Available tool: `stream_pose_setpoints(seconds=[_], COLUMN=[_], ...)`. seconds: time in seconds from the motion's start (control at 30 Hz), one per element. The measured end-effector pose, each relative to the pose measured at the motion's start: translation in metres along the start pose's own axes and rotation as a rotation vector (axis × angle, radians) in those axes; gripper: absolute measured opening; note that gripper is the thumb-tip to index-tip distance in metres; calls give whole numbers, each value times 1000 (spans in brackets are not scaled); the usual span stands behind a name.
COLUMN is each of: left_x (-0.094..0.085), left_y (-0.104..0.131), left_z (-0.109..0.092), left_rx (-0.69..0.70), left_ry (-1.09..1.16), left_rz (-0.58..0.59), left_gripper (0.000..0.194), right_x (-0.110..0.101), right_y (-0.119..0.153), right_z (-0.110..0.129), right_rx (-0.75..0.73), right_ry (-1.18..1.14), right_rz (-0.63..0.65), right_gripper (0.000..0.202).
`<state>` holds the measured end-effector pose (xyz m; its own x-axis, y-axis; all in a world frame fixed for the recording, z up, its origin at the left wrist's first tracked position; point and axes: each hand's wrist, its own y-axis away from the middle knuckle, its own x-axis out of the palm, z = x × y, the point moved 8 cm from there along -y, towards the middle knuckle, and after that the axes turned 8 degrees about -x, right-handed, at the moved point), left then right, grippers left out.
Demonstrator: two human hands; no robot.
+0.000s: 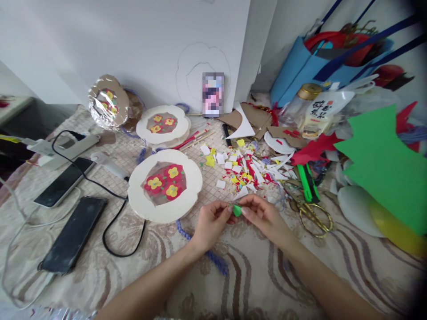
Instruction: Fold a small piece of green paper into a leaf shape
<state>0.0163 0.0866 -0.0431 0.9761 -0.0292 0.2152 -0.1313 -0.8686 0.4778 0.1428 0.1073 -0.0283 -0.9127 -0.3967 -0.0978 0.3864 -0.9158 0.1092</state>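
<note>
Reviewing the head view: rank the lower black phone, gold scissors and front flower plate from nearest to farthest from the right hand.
From the right hand:
1. Gold scissors, just to its right.
2. Front flower plate, to its left, beyond the left hand.
3. Lower black phone, far left.

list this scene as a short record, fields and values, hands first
left hand: fingertips on a small green piece
right hand: fingertips on the same piece
nearest flower work: white scalloped disc, left of the hands
tools: gold scissors, green cutter
beyond hands: paper scraps
far right: green sheet
</note>
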Motion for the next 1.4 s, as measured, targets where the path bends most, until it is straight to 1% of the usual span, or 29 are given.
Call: stream_pose_setpoints(seconds=[0.13, 0.27, 0.33, 0.5, 0.67, 0.77, 0.97, 1.07, 1.17, 1.27, 1.4], left_x=[1, 1, 1, 2, 0, -1, 2, 7, 9, 10, 11], left_y=[2, 4, 4, 4, 4, 4, -1, -2, -1, 1, 3], left_z=[-4, -7, -8, -7, -8, -9, -1, 2, 4, 4, 0], left_rx=[35, 77, 86, 86, 88, 92, 23, -1, -20, -38, -21], left_ry=[-17, -47, -53, -25, 15, 11, 30, -15, -77, -65, -38], left_rz=[4, 4, 6, 7, -7, -11, 60, 116, 119, 130, 153], left_gripper=[22, 22, 21, 20, 20, 20, 26, 29, 31, 32, 32], right_x=[5, 4, 3, 3, 3, 1, -3, -2, 1, 3, 3], right_y=[-1, 0, 1, 4, 2, 1, 2, 4, 5, 5, 5], right_z=[-5, -4, -5, -8, -9, -9, -8, -9, -9, -9, -10], right_rx=[30, 25, 45, 103, 103, 108, 98, 84, 85, 92, 94], right_ry=[-36, -23, -29, -117, -217, -232, -170, -172, -175, -184, -210], right_rz=[53, 26, 10, -10, 15, 20, -33, -64, -63, -62, -81], right_gripper=[18, 16, 17, 21, 19, 18, 19, 20, 21, 23, 24])
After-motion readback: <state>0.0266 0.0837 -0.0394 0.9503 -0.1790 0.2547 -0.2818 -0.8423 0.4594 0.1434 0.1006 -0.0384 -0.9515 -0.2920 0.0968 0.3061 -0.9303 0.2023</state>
